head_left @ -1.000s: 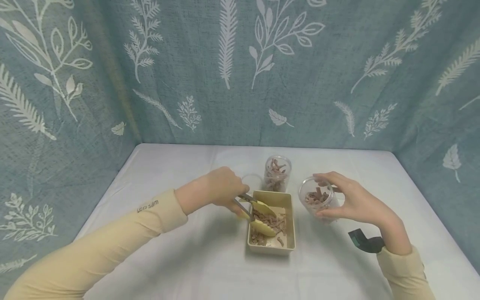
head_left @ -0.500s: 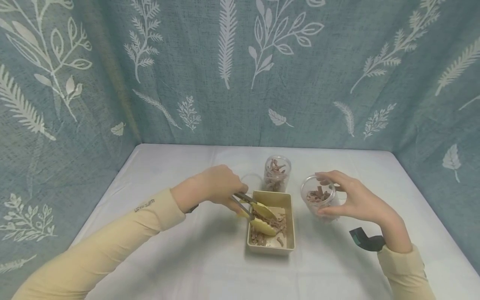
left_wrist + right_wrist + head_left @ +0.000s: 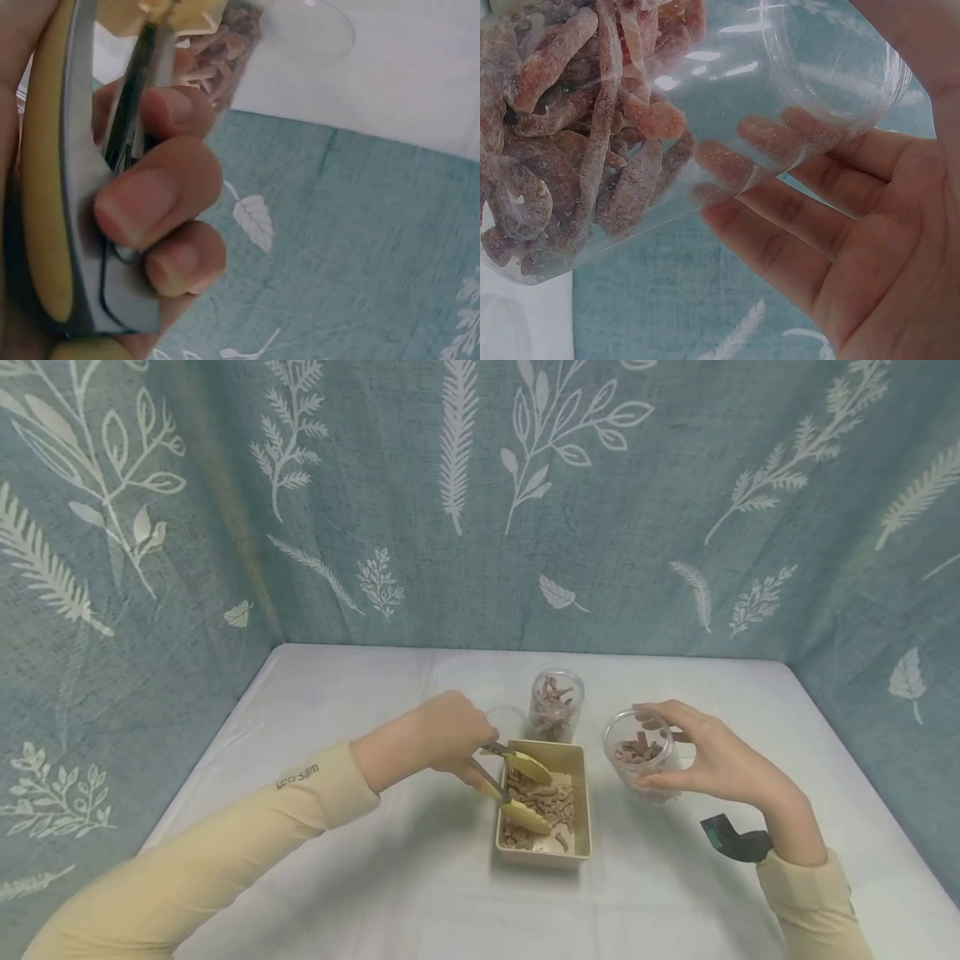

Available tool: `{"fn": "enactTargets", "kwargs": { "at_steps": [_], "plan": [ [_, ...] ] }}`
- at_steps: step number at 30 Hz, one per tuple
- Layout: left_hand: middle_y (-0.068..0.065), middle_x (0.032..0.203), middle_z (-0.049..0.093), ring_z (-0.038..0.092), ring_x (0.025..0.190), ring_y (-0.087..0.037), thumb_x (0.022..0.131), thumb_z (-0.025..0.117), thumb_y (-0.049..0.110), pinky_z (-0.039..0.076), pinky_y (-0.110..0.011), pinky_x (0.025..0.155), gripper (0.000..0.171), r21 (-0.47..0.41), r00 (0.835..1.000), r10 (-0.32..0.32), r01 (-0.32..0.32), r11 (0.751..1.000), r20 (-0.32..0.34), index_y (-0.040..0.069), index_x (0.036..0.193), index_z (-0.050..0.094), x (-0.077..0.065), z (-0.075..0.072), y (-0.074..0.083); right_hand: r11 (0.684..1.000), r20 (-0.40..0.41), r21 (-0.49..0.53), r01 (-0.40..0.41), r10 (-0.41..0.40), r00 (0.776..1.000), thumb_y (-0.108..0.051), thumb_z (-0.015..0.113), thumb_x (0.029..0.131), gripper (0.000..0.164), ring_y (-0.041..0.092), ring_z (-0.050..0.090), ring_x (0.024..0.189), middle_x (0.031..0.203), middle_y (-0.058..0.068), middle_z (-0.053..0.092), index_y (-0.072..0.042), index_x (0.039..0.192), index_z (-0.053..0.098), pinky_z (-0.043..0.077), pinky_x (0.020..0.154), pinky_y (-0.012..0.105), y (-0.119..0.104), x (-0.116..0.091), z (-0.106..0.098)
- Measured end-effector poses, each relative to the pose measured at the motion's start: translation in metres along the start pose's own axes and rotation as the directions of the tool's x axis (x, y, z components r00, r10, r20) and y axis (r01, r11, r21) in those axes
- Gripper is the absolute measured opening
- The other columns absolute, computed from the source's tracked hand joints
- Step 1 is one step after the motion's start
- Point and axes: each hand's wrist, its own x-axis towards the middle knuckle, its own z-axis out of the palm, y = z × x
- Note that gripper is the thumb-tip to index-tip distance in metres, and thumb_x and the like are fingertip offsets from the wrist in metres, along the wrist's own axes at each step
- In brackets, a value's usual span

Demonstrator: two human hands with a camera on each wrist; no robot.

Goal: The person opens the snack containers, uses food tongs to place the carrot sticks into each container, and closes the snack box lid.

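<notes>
— How will the brown strips (image 3: 553, 806) handle, there in the beige box (image 3: 543, 860)?

— I think light, rather soft, a little slippery; better to take a small bunch across its middle. The tongs (image 3: 528, 817) over them look stiff, and their two tips stand apart.

— And the clear jar (image 3: 628, 770), at two o'clock from the box?

— Probably light, smooth plastic, which may slip or dent. I would hold it around the wall, below the rim. It seems to lean toward the box; whether it touches the table (image 3: 675, 902), I cannot tell.

— How are the hands?

— Well apart. The left hand (image 3: 453, 735), at ten o'clock from the box, has its fingers curled around the tongs, the left forearm (image 3: 210, 860) lying toward eight o'clock. The right hand (image 3: 716, 756) grips the jar from its three o'clock side, between fingers and thumb, the right forearm (image 3: 804, 893) toward five o'clock.
</notes>
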Motion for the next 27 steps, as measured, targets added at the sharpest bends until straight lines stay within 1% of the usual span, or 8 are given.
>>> {"fn": "enactTargets", "kwargs": {
  "at_steps": [3,6,11,14,18,21,24,27],
  "plan": [
    [0.01,0.062,0.058,0.041,0.052,-0.007,0.068,0.067,0.066,0.04,-0.024,0.052,0.05,0.023,0.998,-0.047,0.046,0.999,0.029,0.017,0.079,0.064,0.003,-0.004,0.003,1.0,-0.002,0.001,-0.001,0.001,1.0,-0.039,0.08,0.069,0.079,0.023,0.055,0.107,0.12,0.0,0.056,-0.014,0.134,0.044,0.048,0.086,0.047,0.0,0.0,0.0],
    [0.01,0.059,0.051,0.039,0.051,-0.006,0.07,0.066,0.066,0.036,-0.022,0.05,0.048,0.042,0.994,-0.066,0.063,0.997,0.088,0.018,0.075,0.061,0.007,-0.008,0.006,1.0,-0.005,-0.004,0.004,-0.004,1.0,-0.039,0.08,0.069,0.079,0.022,0.055,0.107,0.12,0.0,0.056,-0.014,0.134,0.044,0.048,0.086,0.046,0.0,-0.001,0.0],
    [0.009,0.057,0.043,0.035,0.051,-0.006,0.077,0.065,0.057,0.032,-0.022,0.049,0.044,0.024,0.989,-0.013,0.01,1.0,0.146,0.022,0.102,0.065,0.011,-0.012,0.012,0.999,-0.012,-0.028,0.025,-0.025,1.0,-0.037,0.081,0.069,0.078,0.019,0.056,0.107,0.121,-0.001,0.055,-0.014,0.134,0.045,0.049,0.085,0.042,0.0,-0.001,0.0],
    [0.009,0.055,0.039,0.032,0.05,-0.007,0.078,0.064,0.053,0.028,-0.022,0.048,0.046,0.022,0.991,0.006,-0.009,1.0,0.134,0.025,0.115,0.061,0.01,-0.012,0.015,0.999,-0.018,-0.035,0.034,-0.034,0.999,-0.037,0.081,0.068,0.078,0.017,0.056,0.107,0.122,-0.002,0.055,-0.014,0.134,0.045,0.049,0.085,0.041,0.0,-0.001,-0.001],
    [0.01,0.053,0.035,0.029,0.047,-0.006,0.077,0.065,0.052,0.025,-0.022,0.045,0.04,0.06,0.995,0.018,-0.024,0.998,0.096,0.025,0.106,0.06,0.007,-0.008,0.015,0.998,-0.023,-0.042,0.04,-0.041,0.999,-0.036,0.081,0.068,0.079,0.017,0.056,0.107,0.122,-0.002,0.055,-0.015,0.134,0.045,0.049,0.084,0.041,-0.001,-0.001,-0.002],
    [0.01,0.052,0.034,0.027,0.045,-0.006,0.077,0.064,0.05,0.024,-0.022,0.044,0.035,0.068,0.997,0.068,-0.071,0.995,0.045,0.023,0.099,0.06,0.006,-0.001,0.012,0.999,-0.019,-0.04,0.035,-0.036,0.999,-0.037,0.081,0.069,0.079,0.018,0.056,0.107,0.122,-0.002,0.055,-0.015,0.135,0.044,0.049,0.084,0.041,-0.001,-0.001,-0.002],
    [0.012,0.054,0.037,0.029,0.046,-0.005,0.078,0.062,0.05,0.026,-0.021,0.045,0.03,0.04,0.995,0.102,-0.102,0.994,0.007,0.023,0.092,0.058,0.005,0.007,0.006,0.999,-0.015,-0.035,0.029,-0.03,0.999,-0.038,0.08,0.069,0.079,0.018,0.056,0.107,0.122,-0.002,0.055,-0.016,0.135,0.044,0.049,0.085,0.041,0.0,-0.001,-0.002],
    [0.012,0.057,0.041,0.034,0.048,-0.005,0.078,0.062,0.05,0.031,-0.021,0.046,0.028,-0.021,0.994,0.106,-0.106,0.994,-0.005,0.024,0.086,0.056,0.003,0.013,-0.001,0.999,-0.015,-0.031,0.026,-0.026,1.0,-0.039,0.08,0.069,0.079,0.017,0.055,0.108,0.123,-0.003,0.054,-0.017,0.135,0.044,0.049,0.085,0.041,0.0,-0.001,-0.002]
  ]
}}
